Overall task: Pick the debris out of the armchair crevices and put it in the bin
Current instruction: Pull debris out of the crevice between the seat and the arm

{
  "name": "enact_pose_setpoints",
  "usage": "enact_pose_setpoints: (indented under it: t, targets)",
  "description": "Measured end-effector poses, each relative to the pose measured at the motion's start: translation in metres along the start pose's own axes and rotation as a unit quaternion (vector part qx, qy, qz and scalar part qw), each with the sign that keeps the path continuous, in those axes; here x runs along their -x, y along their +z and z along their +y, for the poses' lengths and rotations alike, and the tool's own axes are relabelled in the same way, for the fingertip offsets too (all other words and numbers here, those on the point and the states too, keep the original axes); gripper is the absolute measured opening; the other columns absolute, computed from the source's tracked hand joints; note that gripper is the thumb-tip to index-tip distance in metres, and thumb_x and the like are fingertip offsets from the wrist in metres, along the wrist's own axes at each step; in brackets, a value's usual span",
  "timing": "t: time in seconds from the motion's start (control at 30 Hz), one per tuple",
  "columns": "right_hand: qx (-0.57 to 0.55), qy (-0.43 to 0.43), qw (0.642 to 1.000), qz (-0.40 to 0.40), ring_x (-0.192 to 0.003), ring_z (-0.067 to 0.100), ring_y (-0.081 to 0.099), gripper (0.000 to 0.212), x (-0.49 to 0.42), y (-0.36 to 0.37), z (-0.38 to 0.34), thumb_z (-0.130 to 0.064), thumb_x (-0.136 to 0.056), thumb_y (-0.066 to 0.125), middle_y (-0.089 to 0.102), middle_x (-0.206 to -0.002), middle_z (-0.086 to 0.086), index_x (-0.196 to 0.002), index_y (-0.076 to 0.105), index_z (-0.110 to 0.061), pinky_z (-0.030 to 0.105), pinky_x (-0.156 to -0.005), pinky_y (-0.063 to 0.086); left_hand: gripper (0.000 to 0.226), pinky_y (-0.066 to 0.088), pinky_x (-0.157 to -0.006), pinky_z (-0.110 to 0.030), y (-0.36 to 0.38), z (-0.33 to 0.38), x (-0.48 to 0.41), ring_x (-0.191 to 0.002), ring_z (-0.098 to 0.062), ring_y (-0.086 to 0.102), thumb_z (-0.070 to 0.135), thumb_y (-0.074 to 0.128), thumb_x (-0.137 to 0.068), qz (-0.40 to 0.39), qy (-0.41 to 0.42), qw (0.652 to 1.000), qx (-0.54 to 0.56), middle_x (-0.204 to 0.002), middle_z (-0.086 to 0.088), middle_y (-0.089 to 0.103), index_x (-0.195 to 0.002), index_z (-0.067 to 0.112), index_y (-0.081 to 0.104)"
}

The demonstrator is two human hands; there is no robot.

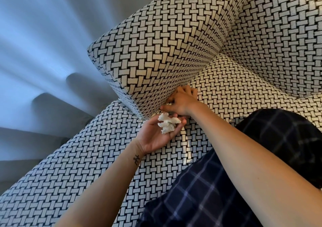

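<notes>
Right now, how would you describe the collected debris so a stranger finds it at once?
Find the armchair's woven-patterned armrest. Just below its front corner, the left hand lies palm up over the seat. On it rests a crumpled white tissue, the only plain, unpatterned thing.

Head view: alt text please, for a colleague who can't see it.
A person's right hand probes the crevice between arm and seat of a black-and-white woven-pattern fabric armchair, while the left hand, palm up close by, carries crumpled white tissue.
</notes>
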State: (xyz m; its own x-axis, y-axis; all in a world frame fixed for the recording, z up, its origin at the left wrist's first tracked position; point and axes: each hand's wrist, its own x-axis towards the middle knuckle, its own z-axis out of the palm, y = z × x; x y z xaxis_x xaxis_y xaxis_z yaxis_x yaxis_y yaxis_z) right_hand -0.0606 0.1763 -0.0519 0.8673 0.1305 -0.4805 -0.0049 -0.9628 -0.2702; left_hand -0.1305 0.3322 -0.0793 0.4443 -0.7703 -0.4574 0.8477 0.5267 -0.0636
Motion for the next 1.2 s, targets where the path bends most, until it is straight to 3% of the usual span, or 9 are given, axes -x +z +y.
enact_pose_setpoints:
  t: [0.2, 0.53, 0.63, 0.7, 0.83, 0.93, 1.0, 1.2]
  targets:
    - [-0.133, -0.002, 0.983, 0.125, -0.134, 0.022, 0.026, 0.046, -0.002, 0.023, 0.006, -0.072, -0.08, 0.066, 0.051, -0.12, -0.008, -0.106, 0.079, -0.036, 0.041, -0.109, 0.012, 0.036, 0.055, -0.101, -0.039, -0.001, 0.003, 0.0, -0.123, -0.042, 0.057, -0.007, 0.057, -0.089, -0.015, -0.033, 0.999, -0.037, -0.129, -0.038, 0.05, -0.124, -0.003, 0.048]
    - [-0.256, -0.006, 0.956, 0.144, -0.129, 0.01, 0.029, 0.016, 0.007, 0.02, 0.015, -0.047, -0.081, 0.079, 0.059, -0.118, -0.013, -0.093, 0.078, -0.035, 0.027, -0.103, 0.011, 0.036, 0.056, -0.1, -0.041, 0.005, 0.003, -0.003, -0.123, -0.041, 0.058, -0.014, 0.054, -0.086, -0.001, -0.051, 0.998, -0.048, -0.135, -0.037, 0.048, -0.121, -0.006, 0.058]
    - [-0.288, -0.015, 0.948, 0.135, -0.132, 0.012, 0.039, 0.01, 0.01, 0.02, 0.018, -0.042, -0.081, 0.079, 0.065, -0.119, -0.012, -0.08, 0.07, -0.046, 0.041, -0.116, 0.019, 0.039, 0.056, -0.099, -0.044, 0.01, 0.003, -0.003, -0.123, -0.045, 0.058, -0.015, 0.054, -0.089, 0.011, -0.037, 0.999, -0.036, -0.137, -0.04, 0.046, -0.126, -0.005, 0.055]
    - [-0.332, -0.014, 0.935, 0.122, -0.128, 0.012, 0.045, 0.009, 0.017, 0.015, 0.019, -0.035, -0.082, 0.079, 0.064, -0.118, -0.01, -0.082, 0.073, -0.042, 0.044, -0.115, 0.031, 0.047, 0.059, -0.095, -0.044, 0.01, 0.002, -0.005, -0.118, -0.047, 0.062, -0.015, 0.052, -0.088, 0.038, -0.011, 0.998, -0.042, -0.135, -0.043, 0.047, -0.133, -0.003, 0.05]
    - [-0.449, -0.013, 0.891, 0.072, -0.107, 0.013, 0.068, 0.007, 0.04, -0.006, 0.025, -0.025, -0.09, 0.074, 0.072, -0.109, -0.009, -0.096, 0.076, -0.023, 0.033, -0.097, 0.053, 0.051, 0.062, -0.087, -0.043, 0.024, -0.004, -0.014, -0.108, -0.043, 0.068, -0.012, 0.052, -0.089, 0.073, 0.037, 0.994, -0.069, -0.128, -0.04, 0.057, -0.139, -0.003, 0.05]
    - [-0.498, -0.002, 0.862, 0.098, -0.101, 0.008, 0.068, 0.01, 0.058, -0.026, 0.037, -0.027, -0.093, 0.071, 0.073, -0.106, -0.012, -0.1, 0.076, -0.023, 0.024, -0.084, 0.052, 0.045, 0.063, -0.081, -0.037, 0.045, -0.008, -0.027, -0.105, -0.035, 0.072, -0.003, 0.047, -0.093, 0.097, 0.062, 0.987, -0.112, -0.127, -0.03, 0.065, -0.135, 0.001, 0.06]
    - [-0.514, 0.004, 0.848, 0.129, -0.101, 0.008, 0.066, 0.007, 0.069, -0.04, 0.049, -0.025, -0.094, 0.069, 0.073, -0.106, -0.011, -0.098, 0.075, -0.027, 0.024, -0.084, 0.051, 0.04, 0.064, -0.08, -0.036, 0.064, -0.012, -0.037, -0.102, -0.032, 0.073, -0.003, 0.047, -0.095, 0.096, 0.064, 0.986, -0.124, -0.128, -0.026, 0.066, -0.13, 0.005, 0.066]
    - [-0.529, 0.019, 0.825, 0.2, -0.102, 0.004, 0.068, 0.013, 0.104, -0.089, 0.098, -0.023, -0.096, 0.067, 0.074, -0.106, -0.011, -0.106, 0.075, -0.026, 0.018, -0.085, 0.054, 0.04, 0.061, -0.087, -0.033, 0.135, -0.026, -0.083, -0.104, -0.028, 0.069, -0.007, 0.044, -0.1, 0.064, 0.088, 0.97, -0.216, -0.135, -0.026, 0.058, -0.136, 0.006, 0.056]
